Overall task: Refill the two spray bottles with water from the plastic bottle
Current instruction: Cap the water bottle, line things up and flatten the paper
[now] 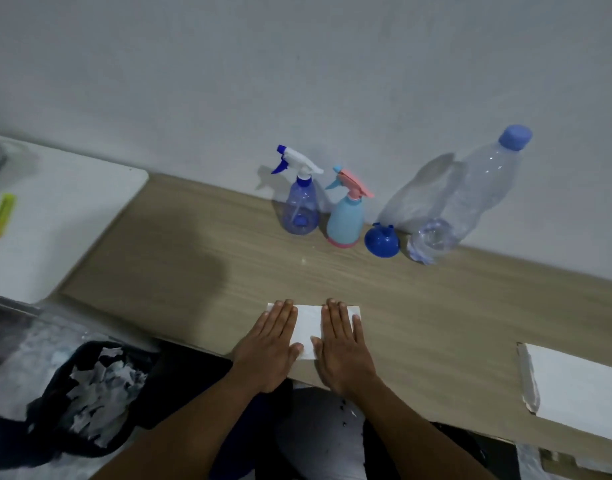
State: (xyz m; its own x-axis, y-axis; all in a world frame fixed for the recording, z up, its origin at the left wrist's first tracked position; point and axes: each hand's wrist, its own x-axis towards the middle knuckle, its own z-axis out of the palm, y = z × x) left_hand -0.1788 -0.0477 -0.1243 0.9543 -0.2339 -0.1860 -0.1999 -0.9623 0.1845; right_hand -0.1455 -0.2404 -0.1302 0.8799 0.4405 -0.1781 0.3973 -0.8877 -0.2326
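From the head camera we look down on a wood-grain bench that runs along a pale wall.

At the back, close to the wall, the task's things stand in a row. A translucent blue spray bottle stands upright, its long axis vertical and its white-and-blue nozzle pointing left. Just to its right stands a light blue and pink spray bottle, also upright with its nozzle pointing left. Then comes a small blue funnel, and right of that the large clear plastic bottle. It stands on its base with a blue cap on top, and in this wide view it leans towards the upper right.

At the near edge, our left hand and right hand lie palm down, side by side, on a white sheet. The fingers are straight and flat and hold nothing.

A broad stretch of bare bench lies between the hands and the bottles.

A white board lies at the right near corner. A white surface adjoins the bench on the left and carries a yellow-green object. Below it, a dark bin holds torn paper.
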